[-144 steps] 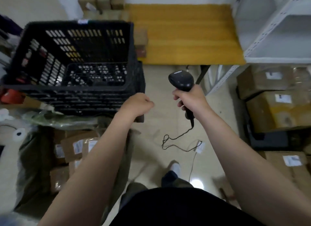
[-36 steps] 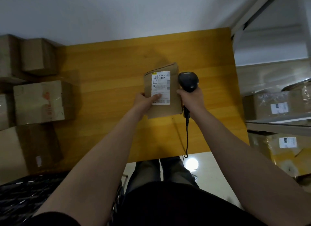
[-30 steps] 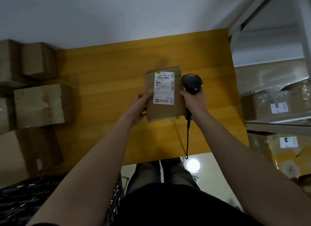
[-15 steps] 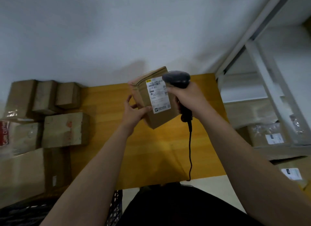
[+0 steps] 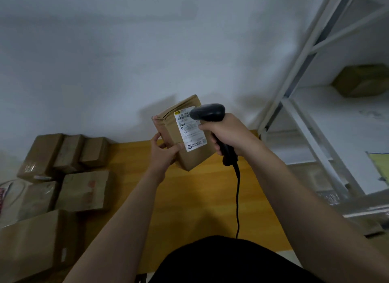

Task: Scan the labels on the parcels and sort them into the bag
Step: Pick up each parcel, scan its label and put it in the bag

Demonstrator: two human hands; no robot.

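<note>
Yellow wooden table (image 5: 189, 198) stands against a white wall (image 5: 147, 51), cardboard boxes (image 5: 84, 190) grouped at its left end; white metal shelving (image 5: 305, 124) is to the right, with one brown box (image 5: 362, 80) on a shelf. Parcel (image 5: 168, 122): brown, tilted above the table, white label (image 5: 190, 133) facing the camera, gripped at its lower left edge by the left hand (image 5: 164, 156). Black corded scanner (image 5: 208, 112): clasped in the right hand (image 5: 227, 133), head at the label's top corner.

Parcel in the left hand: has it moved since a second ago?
Yes. The parcel has risen: it was held low over the yellow table, and now its top stands past the table's far edge, against the white wall.
</note>
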